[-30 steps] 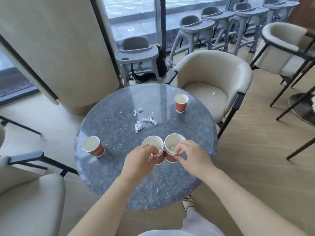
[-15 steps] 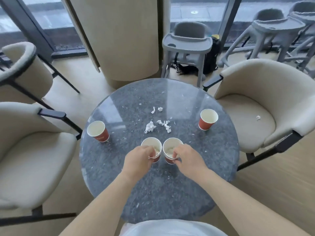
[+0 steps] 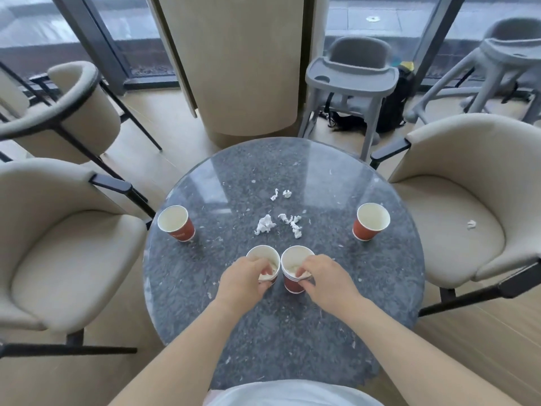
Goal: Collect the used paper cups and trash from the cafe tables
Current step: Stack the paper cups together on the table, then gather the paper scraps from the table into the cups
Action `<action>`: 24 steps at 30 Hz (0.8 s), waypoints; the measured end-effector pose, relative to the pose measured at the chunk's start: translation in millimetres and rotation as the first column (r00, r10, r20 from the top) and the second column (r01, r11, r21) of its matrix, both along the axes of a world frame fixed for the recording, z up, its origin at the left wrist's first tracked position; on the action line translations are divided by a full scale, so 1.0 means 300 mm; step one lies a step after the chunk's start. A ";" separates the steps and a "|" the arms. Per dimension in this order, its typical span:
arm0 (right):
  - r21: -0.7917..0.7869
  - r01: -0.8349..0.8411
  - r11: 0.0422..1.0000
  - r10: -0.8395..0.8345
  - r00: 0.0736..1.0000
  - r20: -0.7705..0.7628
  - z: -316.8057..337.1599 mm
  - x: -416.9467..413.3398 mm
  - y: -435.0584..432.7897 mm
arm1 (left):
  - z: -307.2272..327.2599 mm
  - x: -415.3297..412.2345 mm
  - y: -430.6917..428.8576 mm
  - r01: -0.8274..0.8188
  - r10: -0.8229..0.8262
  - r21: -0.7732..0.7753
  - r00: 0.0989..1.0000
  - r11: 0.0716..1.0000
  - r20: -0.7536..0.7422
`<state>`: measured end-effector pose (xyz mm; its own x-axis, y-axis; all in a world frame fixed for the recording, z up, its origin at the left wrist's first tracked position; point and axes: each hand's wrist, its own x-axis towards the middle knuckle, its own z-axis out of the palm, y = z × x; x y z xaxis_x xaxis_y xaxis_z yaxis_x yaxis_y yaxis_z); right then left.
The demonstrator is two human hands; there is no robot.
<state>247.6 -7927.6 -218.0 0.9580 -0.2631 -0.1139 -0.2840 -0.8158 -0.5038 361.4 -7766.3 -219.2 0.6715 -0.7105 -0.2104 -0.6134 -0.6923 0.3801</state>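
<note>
Head view, lower centre of the frame: I see the left hand [image 3: 244, 278] gripping one red paper cup [image 3: 261, 256] at its rim. The right hand [image 3: 325, 278] pinches the rim of a cup stack [image 3: 294, 284] just beside it. Both stand on the round table [image 3: 292, 332]. A left-side cup [image 3: 175, 223] and a right-side cup [image 3: 370, 221] stand apart at mid-frame, with crumpled paper scraps [image 3: 265, 224] between them.
</note>
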 end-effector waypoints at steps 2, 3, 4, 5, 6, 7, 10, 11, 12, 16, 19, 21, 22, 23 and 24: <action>-0.001 -0.001 1.000 0.001 1.000 0.006 -0.001 0.010 -0.012 | 0.000 0.011 -0.009 -0.011 0.011 -0.030 1.000 0.999 0.004; -0.004 -0.003 1.000 0.003 1.000 -0.002 -0.002 0.013 -0.017 | -0.001 0.017 -0.013 -0.018 0.018 -0.040 1.000 0.999 0.000; -0.009 -0.002 1.000 0.002 1.000 -0.012 -0.004 0.015 -0.020 | -0.001 0.021 -0.017 -0.021 0.021 -0.043 1.000 0.999 -0.003; -0.012 0.002 1.000 -0.002 1.000 -0.017 -0.007 0.016 -0.022 | -0.002 0.024 -0.021 -0.019 0.019 -0.039 1.000 0.999 -0.002; -0.011 0.007 1.000 -0.007 1.000 -0.016 -0.011 0.016 -0.023 | -0.003 0.027 -0.025 -0.013 0.013 -0.036 1.000 0.999 0.001; -0.005 0.008 1.000 -0.008 1.000 -0.009 -0.014 0.016 -0.024 | -0.006 0.030 -0.029 -0.005 0.005 -0.035 1.000 0.999 0.004; 0.025 -0.022 0.999 0.021 1.000 0.008 -0.012 0.018 -0.029 | -0.012 0.042 -0.038 -0.008 0.008 -0.050 1.000 0.999 0.012; 0.040 -0.020 0.999 0.019 1.000 0.011 -0.007 0.023 -0.034 | -0.012 0.048 -0.042 -0.012 0.012 -0.053 1.000 0.999 0.013; 0.058 -0.008 0.998 0.007 1.000 0.017 -0.001 0.029 -0.040 | -0.012 0.055 -0.046 -0.013 0.014 -0.057 1.000 0.998 0.014; 0.088 0.034 0.996 -0.040 0.997 0.061 0.020 0.062 -0.077 | 0.001 0.079 -0.067 -0.027 0.029 -0.105 0.999 0.994 0.017; 0.088 0.040 0.995 -0.049 0.994 0.093 0.033 0.093 -0.115 | 0.022 0.105 -0.088 -0.059 0.060 -0.158 0.998 0.986 0.004; 0.091 0.045 0.995 -0.054 0.993 0.102 0.038 0.119 -0.141 | 0.034 0.130 -0.103 -0.077 0.079 -0.175 0.997 0.982 0.003; 0.090 0.048 0.995 -0.057 0.993 0.105 0.040 0.134 -0.154 | 0.039 0.145 -0.111 -0.083 0.085 -0.182 0.996 0.980 0.003; 0.091 0.051 0.995 -0.061 0.992 0.107 0.040 0.150 -0.166 | 0.042 0.161 -0.120 -0.090 0.092 -0.192 0.996 0.977 -0.001; 0.093 0.053 0.994 -0.063 0.992 0.108 0.039 0.168 -0.178 | 0.045 0.178 -0.129 -0.098 0.099 -0.201 0.995 0.975 -0.008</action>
<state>298.0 -7981.0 -206.4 0.9493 -0.3125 -0.0338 -0.2682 -0.7492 -0.6056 414.8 -7805.0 -205.8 0.7405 -0.6685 -0.0688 -0.5470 -0.6590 0.5163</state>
